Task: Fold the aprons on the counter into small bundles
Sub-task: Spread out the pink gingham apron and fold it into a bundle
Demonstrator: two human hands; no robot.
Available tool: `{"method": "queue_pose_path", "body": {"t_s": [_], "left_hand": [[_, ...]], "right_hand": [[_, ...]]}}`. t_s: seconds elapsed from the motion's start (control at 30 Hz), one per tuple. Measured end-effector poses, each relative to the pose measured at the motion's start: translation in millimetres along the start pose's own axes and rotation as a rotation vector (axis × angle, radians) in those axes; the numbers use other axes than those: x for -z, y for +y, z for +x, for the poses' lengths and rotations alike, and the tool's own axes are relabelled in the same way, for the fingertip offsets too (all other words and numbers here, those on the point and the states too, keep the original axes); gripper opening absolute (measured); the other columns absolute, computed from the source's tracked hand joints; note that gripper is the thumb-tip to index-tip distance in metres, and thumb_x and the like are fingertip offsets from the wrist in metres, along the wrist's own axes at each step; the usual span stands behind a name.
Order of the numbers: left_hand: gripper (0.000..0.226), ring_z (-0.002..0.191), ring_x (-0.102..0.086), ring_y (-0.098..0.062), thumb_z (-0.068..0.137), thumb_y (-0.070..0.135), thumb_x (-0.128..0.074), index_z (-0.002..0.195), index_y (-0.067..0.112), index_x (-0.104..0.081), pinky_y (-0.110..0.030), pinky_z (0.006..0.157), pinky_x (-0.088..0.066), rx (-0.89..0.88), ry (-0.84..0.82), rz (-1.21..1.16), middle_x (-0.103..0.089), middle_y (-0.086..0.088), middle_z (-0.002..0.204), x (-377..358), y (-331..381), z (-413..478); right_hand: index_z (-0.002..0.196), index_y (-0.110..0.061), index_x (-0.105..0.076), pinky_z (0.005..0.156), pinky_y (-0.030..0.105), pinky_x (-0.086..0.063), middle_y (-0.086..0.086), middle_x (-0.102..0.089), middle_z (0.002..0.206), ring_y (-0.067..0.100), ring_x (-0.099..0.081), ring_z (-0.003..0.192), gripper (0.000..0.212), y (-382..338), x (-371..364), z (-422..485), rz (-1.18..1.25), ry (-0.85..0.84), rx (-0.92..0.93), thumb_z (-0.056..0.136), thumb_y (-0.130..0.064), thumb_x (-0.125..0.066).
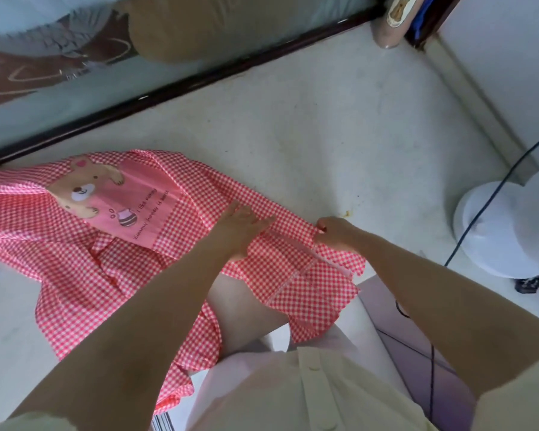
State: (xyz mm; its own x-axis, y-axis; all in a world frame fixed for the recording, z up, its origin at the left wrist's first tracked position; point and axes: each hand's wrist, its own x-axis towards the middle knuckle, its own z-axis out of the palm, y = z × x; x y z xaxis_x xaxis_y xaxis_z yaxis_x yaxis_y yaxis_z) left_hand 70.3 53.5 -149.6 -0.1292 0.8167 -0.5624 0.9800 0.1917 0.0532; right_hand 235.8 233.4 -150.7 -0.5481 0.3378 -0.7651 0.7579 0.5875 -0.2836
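A red-and-white checked apron [84, 269] lies spread on a pale counter [324, 135], seen from above. Its long axis runs left to right, from the left edge of the view to a narrower end near the middle. The near part hangs crumpled over the counter's near edge. A pink panel [143, 197] printed with a cartoon bear and a honey pot faces up on the apron's far left part. The panel sits tilted, with the bear's head toward the far left.

The left hand [241, 227] lies flat on the cloth just right of the pink panel, its fingers straight and pointing right, pressing the fabric down. The right hand [333, 234] is at the apron's right end, its fingers curled and pinching a fold of the checked cloth. The two hands are near each other, with a band of cloth between them.

To the right, well apart from the apron, stands the round white base of a fan [492, 231], with a dark cable [476, 219] crossing over it. In the far right corner stands a cylindrical container [395, 23] bearing a bear label. A dark window frame [181, 85] runs along the counter's far edge. The person's pale shirt [339, 393] fills the near foreground.
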Motion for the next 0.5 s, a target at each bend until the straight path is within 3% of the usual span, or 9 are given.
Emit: {"method": "queue_pose_path", "body": {"t_s": [0.07, 0.1, 0.23, 0.27, 0.4, 0.5], "left_hand": [[0.061, 0.139, -0.029, -0.027, 0.087, 0.026, -0.064, 0.143, 0.036, -0.042, -0.045, 0.12, -0.01, 0.02, -0.003, 0.036, -0.051, 0.002, 0.14, 4, -2, 4], [0.047, 0.133, -0.034, -0.026, 0.088, 0.028, -0.06, 0.135, 0.033, -0.053, -0.043, 0.117, -0.017, 0.034, -0.019, 0.061, -0.055, 0.001, 0.131, 6, -4, 5], [0.034, 0.12, -0.046, -0.027, 0.086, 0.034, -0.057, 0.118, 0.024, -0.063, -0.037, 0.104, -0.037, 0.016, -0.035, 0.027, -0.058, -0.003, 0.12, 10, -9, 6], [0.032, 0.117, -0.05, -0.025, 0.087, 0.034, -0.056, 0.117, 0.025, -0.064, -0.034, 0.101, -0.038, 0.042, -0.012, -0.02, -0.061, -0.001, 0.118, 12, -9, 5], [0.03, 0.112, -0.059, -0.019, 0.095, 0.03, -0.051, 0.122, 0.026, -0.064, -0.03, 0.1, -0.04, 0.133, 0.112, -0.225, -0.066, 0.004, 0.119, 22, -5, 8], [0.029, 0.11, -0.06, -0.017, 0.097, 0.028, -0.051, 0.122, 0.026, -0.064, -0.031, 0.101, -0.041, 0.2, 0.186, -0.352, -0.064, 0.006, 0.122, 29, -3, 12]], "right_hand": [[0.126, -0.014, -0.057, 0.087, 0.033, -0.046, 0.005, -0.06, 0.12, 0.021, -0.057, 0.104, 0.033, 4, 29, 6, 0.073, -0.118, -0.002, 0.093, -0.022, -0.057], [0.125, -0.015, -0.057, 0.089, 0.033, -0.047, 0.007, -0.06, 0.121, 0.024, -0.058, 0.107, 0.033, 7, 44, 12, 0.07, -0.081, 0.0, 0.093, -0.022, -0.058], [0.115, -0.012, -0.062, 0.083, 0.034, -0.045, 0.015, -0.069, 0.111, 0.033, -0.062, 0.105, 0.023, 13, 91, 40, 0.169, 0.55, 0.034, 0.094, -0.02, -0.057], [0.115, -0.013, -0.062, 0.084, 0.037, -0.046, 0.015, -0.069, 0.109, 0.034, -0.062, 0.105, 0.022, 11, 102, 47, 0.18, 0.613, 0.051, 0.095, -0.019, -0.057], [0.119, -0.015, -0.059, 0.088, 0.038, -0.047, 0.012, -0.067, 0.113, 0.033, -0.061, 0.107, 0.029, 6, 113, 67, -0.007, 0.442, 0.135, 0.09, -0.009, -0.055], [0.113, -0.011, -0.063, 0.084, 0.039, -0.052, 0.01, -0.07, 0.107, 0.029, -0.064, 0.099, 0.025, 2, 115, 70, 0.048, 0.509, 0.261, 0.09, -0.009, -0.056]]}}
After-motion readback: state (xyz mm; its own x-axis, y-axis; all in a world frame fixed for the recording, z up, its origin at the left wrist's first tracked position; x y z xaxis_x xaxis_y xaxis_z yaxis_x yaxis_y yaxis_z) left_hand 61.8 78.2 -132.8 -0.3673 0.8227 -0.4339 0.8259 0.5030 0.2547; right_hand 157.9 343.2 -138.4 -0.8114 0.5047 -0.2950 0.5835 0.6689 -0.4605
